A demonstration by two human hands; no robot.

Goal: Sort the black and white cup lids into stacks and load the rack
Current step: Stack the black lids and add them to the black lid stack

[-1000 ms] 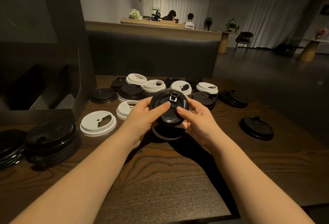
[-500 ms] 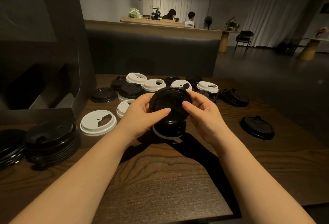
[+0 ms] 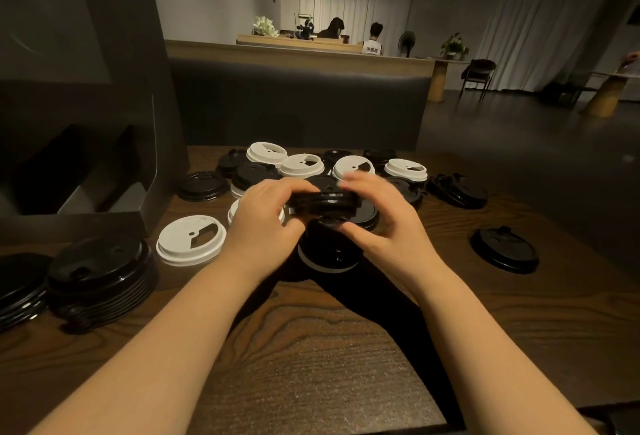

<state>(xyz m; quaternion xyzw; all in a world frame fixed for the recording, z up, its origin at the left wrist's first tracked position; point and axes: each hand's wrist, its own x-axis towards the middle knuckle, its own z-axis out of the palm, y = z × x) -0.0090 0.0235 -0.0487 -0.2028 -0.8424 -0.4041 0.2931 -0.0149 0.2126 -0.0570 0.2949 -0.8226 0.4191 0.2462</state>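
At frame centre your left hand and right hand pinch a black lid by its rim, fingers curled; the right fingertips are blurred. Let it tilt and it may jam crooked on the lid below.

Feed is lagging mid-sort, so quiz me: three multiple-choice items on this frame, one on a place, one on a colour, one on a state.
1. Where is the tall stack of black plastic lids?
A. near left of the wooden table
B. far right
C. on the floor

2. What colour is the round plastic lid in the hands?
A. white
B. black
C. red

3. How is that lid held?
A. lying flat, untouched
B. by both hands, off the table
C. by one hand

A: stack sits by the left edge.
B: it is dark.
B: left hand and right hand both grip it.
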